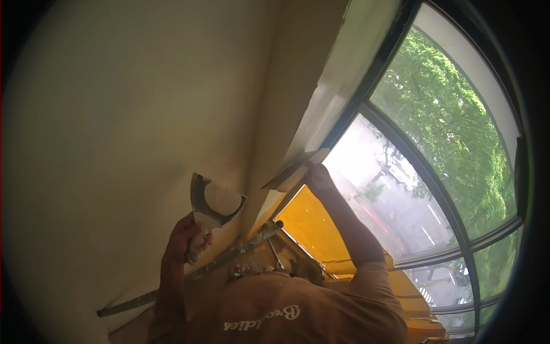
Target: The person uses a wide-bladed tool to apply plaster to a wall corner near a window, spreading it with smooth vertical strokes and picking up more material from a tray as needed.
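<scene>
My left hand (184, 238) is wrapped round the handle of a putty knife (199, 200), its broad blade pointing up. A rounded patch of pale filler (223, 199) lies on that blade. Up and to the right, my right hand (319, 175) grips a second, wide-bladed scraper (291, 173). The scraper's blade lies at a slant against the narrow wall strip (321, 109) beside the window frame; its handle is mostly hidden by my fingers. A smoother, lighter coat shows on the strip above the blade, with a ragged edge on its left side.
A large pale wall (126, 114) fills the left and meets the strip at an inner corner. The dark-framed window (421, 172) curves along the right, trees outside. Below my arms are a spattered metal pole (238, 249) and a yellow panel (314, 223).
</scene>
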Action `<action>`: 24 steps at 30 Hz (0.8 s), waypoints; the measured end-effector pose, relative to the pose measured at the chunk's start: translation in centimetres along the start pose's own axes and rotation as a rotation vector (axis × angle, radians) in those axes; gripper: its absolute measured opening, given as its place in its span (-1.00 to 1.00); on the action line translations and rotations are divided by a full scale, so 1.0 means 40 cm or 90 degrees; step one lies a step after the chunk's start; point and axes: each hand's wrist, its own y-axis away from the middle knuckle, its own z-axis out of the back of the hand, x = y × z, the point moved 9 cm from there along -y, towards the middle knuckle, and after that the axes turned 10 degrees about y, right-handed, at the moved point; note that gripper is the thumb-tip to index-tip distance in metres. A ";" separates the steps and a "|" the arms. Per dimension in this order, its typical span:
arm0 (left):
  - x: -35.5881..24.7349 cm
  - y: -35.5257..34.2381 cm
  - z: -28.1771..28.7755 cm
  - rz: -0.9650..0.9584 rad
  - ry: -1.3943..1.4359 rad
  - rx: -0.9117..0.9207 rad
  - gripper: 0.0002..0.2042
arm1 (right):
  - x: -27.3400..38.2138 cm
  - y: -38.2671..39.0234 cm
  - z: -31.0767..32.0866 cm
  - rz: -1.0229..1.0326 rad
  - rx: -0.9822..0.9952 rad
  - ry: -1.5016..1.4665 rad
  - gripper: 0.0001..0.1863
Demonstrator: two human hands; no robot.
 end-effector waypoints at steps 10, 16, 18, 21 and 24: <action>0.021 -0.023 0.002 0.023 0.014 0.068 -0.67 | 0.611 0.074 -0.093 0.093 0.113 0.004 -0.59; 0.033 -0.039 0.009 0.019 0.075 0.085 -0.68 | 1.004 0.108 -0.148 0.100 0.148 0.006 -0.33; 0.038 -0.049 0.005 0.020 0.090 0.096 -0.70 | 1.084 0.101 -0.153 -0.040 0.241 -0.101 -0.17; 0.047 -0.060 0.002 0.029 0.099 0.113 -0.71 | 1.214 0.145 -0.165 -0.009 0.192 -0.112 -0.10; 0.049 -0.071 0.009 0.032 0.102 0.108 -0.72 | 1.301 0.205 -0.236 0.090 0.129 0.006 -0.37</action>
